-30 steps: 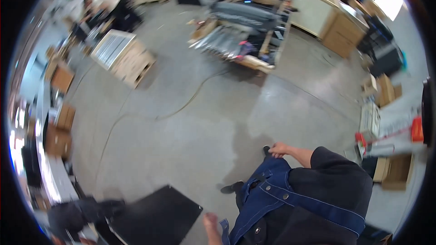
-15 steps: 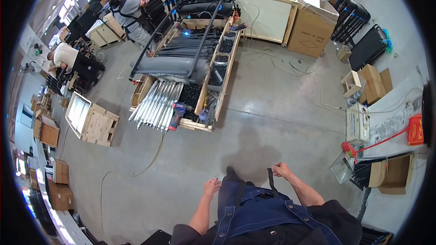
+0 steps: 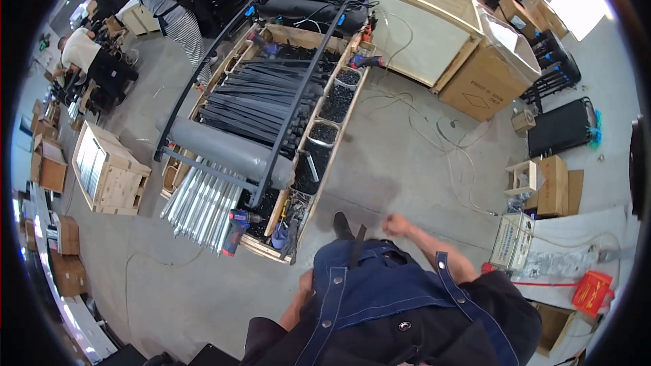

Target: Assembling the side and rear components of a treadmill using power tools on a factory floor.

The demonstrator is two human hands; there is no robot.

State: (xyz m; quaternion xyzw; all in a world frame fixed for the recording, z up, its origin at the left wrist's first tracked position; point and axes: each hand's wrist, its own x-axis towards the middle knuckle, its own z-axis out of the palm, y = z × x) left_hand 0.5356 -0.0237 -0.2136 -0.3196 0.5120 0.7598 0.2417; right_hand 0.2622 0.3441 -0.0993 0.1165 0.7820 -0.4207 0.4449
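I stand wearing a dark blue apron (image 3: 386, 288) with button straps. My left hand (image 3: 307, 282) hangs low beside the apron, its fingers mostly hidden against my side. In front of the apron, my right hand (image 3: 395, 225) has curled fingers, and nothing shows in it. A loose black strap (image 3: 357, 247) sticks up from the apron, a little left of that hand. Ahead on the left is a wooden parts crate (image 3: 313, 193) holding metal tubes (image 3: 202, 202), black bars (image 3: 254, 91) and tubs of small black parts (image 3: 322, 134). On its near corner lies a power drill (image 3: 236, 230).
A black tubular frame with a grey roller (image 3: 230, 152) lies across the crate. A wooden bin (image 3: 400, 24) and a large carton (image 3: 491, 71) stand beyond. Hoses (image 3: 441, 142) trail over the floor. Two people (image 3: 178, 17) work at the far left. A small crate (image 3: 112, 169) stands left.
I have moved forward, so the parts crate is nearer. My right hand has come away from the black strap it was gripping. My left hand has dropped against my side.
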